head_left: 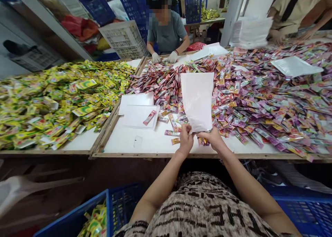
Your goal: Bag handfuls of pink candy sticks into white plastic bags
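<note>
Both my hands hold a white plastic bag point(198, 100) by its near end, raised above the table. My left hand point(186, 140) grips the near left corner with closed fingers. At the near right corner, my right hand point(212, 138) is closed on the same bag. Just beneath lie small pink and orange sachets point(175, 140), several of them scattered loosely. Left of the bag, flat white bags point(137, 116) rest on the tabletop, with one red sachet point(149, 117) on top.
Purple sachets point(259, 105) are heaped to the right, yellow packets point(64, 91) to the left beyond a wooden divider point(109, 126). Across the table, a person point(167, 33) in white gloves handles sachets. A blue crate point(107, 209) stands below the edge. Another person works at far right.
</note>
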Tool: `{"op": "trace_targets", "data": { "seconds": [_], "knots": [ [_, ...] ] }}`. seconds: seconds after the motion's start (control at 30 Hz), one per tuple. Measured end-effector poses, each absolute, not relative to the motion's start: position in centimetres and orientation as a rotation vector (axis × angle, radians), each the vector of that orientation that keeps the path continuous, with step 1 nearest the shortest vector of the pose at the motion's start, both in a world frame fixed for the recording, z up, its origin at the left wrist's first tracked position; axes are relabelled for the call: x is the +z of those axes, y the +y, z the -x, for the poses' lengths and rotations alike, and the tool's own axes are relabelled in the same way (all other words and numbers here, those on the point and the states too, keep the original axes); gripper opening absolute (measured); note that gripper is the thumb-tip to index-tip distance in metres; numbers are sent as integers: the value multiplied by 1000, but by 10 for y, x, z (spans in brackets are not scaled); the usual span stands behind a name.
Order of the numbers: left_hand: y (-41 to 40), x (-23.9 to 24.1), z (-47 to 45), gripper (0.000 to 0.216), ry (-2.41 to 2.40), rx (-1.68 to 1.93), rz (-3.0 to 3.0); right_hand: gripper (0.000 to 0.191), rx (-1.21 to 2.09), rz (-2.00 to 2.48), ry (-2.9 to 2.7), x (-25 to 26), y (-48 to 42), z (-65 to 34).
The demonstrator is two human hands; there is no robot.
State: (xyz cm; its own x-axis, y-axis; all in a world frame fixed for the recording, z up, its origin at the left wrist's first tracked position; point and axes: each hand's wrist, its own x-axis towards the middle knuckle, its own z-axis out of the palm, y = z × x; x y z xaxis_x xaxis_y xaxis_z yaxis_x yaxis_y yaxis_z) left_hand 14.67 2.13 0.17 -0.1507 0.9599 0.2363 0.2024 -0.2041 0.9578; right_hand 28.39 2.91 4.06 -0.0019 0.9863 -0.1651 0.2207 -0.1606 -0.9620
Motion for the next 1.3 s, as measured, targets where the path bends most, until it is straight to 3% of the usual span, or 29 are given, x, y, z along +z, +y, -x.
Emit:
{"op": "trace_targets", "data": {
  "seconds": [0.13, 0.3, 0.43, 0.5, 0.63, 0.87, 0.97, 1.13, 1.3],
  "knots": [
    [11, -3, -164, 52, 1203, 1359, -1302, 41, 1049, 1546, -1189, 41, 31, -281],
    [-2, -7, -173, 78, 1341, 1231, -1218, 24, 662, 1809, -1518, 34, 26, -272],
    [-5, 0, -170, 93, 1246, 1244, -1087, 32, 645, 1638, -1661, 25, 12, -274],
    [-8, 4, -169, 92, 1230, 1253, -1084, 38, 560, 1590, -1677, 19, 6, -278],
    [-20, 2, -173, 86, 1293, 1139, -1229, 34, 444, 1717, -1692, 11, 12, -279],
    [-24, -10, -161, 96, 1259, 1283, -815, 39, 620, 1719, -1898, 23, 19, -265],
    [-32, -11, -156, 81, 1242, 1251, -881, 46, 603, 1611, -1961, 24, -8, -271],
    [-65, -13, -174, 50, 1204, 1142, -1017, 34, 432, 1835, -2062, 22, -52, -283],
    [-81, -16, -178, 69, 1210, 1135, -1001, 38, 595, 1810, -1984, 18, -71, -303]
  ]
}}
